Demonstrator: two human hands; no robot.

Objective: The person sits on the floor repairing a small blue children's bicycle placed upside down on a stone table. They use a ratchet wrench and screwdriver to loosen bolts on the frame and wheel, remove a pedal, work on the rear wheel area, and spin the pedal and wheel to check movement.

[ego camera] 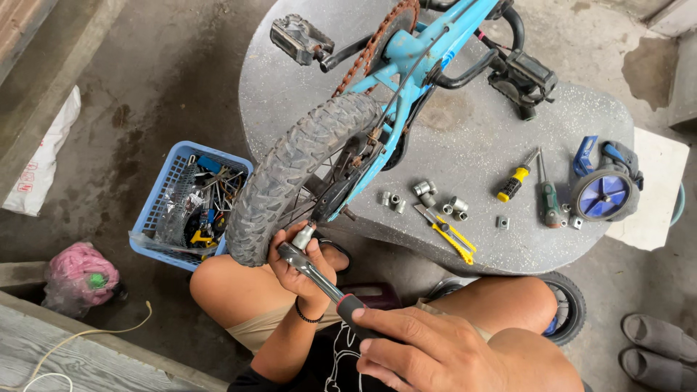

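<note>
A small blue bicycle (428,43) lies upside down on a round grey stone table (472,131), its knobby rear tyre (290,167) hanging over the near edge. My left hand (294,268), with a dark band at the wrist, cups the head of a ratchet wrench (319,279). The wrench's silver socket (303,236) sits on the wheel's axle nut. My right hand (428,348) grips the wrench's black and red handle low in the view.
Loose sockets (428,196), a yellow utility knife (450,234), two screwdrivers (514,183) and a blue training wheel (602,194) lie on the table. A blue basket of tools (163,189) stands on the floor at left. Grey sandals (657,345) lie at right.
</note>
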